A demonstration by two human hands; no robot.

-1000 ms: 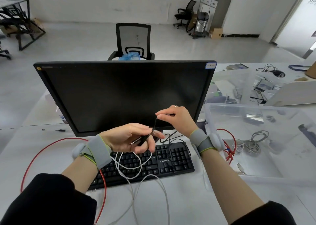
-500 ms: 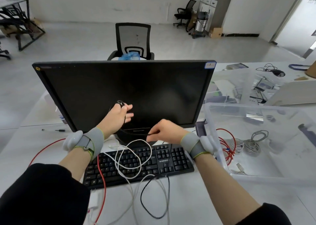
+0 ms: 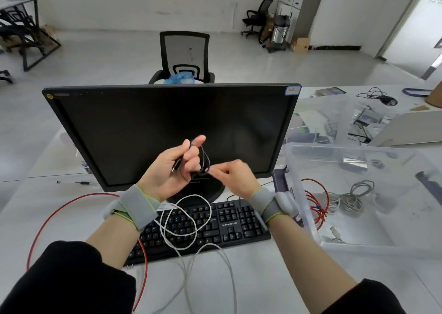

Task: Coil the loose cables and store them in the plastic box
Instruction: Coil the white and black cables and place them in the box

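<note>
My left hand is raised in front of the monitor, palm toward me, with a thin black cable looped round its fingers and the plug end pinched by the thumb. My right hand pinches the same cable just right of the loops. A white cable lies in loose loops over the keyboard and runs toward me. A red cable curves across the table at the left. The clear plastic box stands at the right and holds coiled red and grey cables.
A black monitor stands right behind my hands, with a black keyboard under them. More clear containers and papers crowd the table at the back right. An office chair stands beyond the table.
My left hand has turned palm-up and come right with more black cable looped on it. My right hand rose to meet it. The black loop that lay on the near table is gone.
</note>
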